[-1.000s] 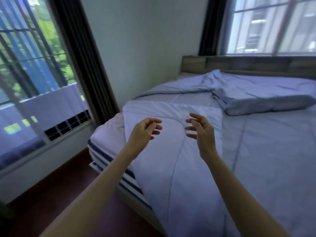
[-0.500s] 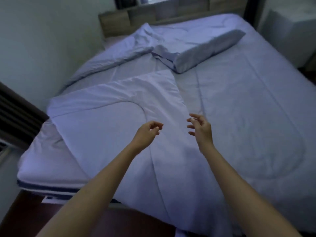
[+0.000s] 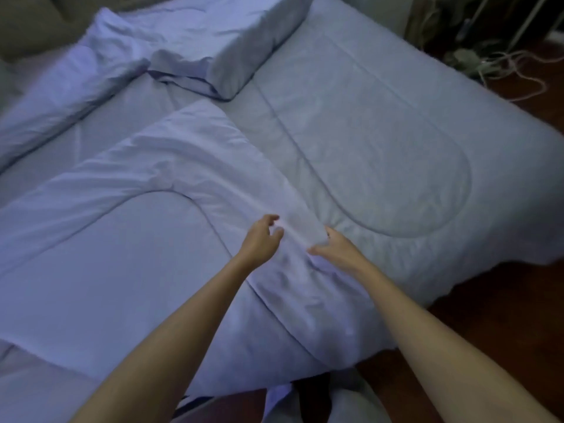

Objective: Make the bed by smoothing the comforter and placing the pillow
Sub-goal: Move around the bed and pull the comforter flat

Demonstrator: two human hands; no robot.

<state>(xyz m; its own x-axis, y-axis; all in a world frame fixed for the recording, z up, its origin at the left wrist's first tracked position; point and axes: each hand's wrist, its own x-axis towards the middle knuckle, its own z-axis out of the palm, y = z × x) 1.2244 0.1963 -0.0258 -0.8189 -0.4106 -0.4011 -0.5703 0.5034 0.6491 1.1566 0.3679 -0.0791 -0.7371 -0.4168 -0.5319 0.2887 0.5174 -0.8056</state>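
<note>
A pale lavender quilted comforter (image 3: 381, 154) covers the bed. Its left part is folded back over itself as a lighter flap (image 3: 122, 239) whose edge runs diagonally down the middle. A pillow (image 3: 232, 47) in a matching case lies skewed near the head of the bed, on top of the comforter. My left hand (image 3: 262, 239) hovers over the flap's edge, fingers curled and apart, holding nothing. My right hand (image 3: 335, 248) is spread just to the right of it, fingertips at or touching the fold's edge. Whether either hand presses the fabric is unclear.
A bunched roll of bedding (image 3: 70, 87) lies along the far left. Dark wooden floor (image 3: 503, 315) shows at the right of the bed's foot. Tangled cables and a stand (image 3: 488, 56) sit on the floor at the far right. My legs (image 3: 320, 404) are at the bed's foot.
My view has swung right and down across the bed. Both hands have reached lower and closer to the folded flap's edge, and the right hand has spread open.
</note>
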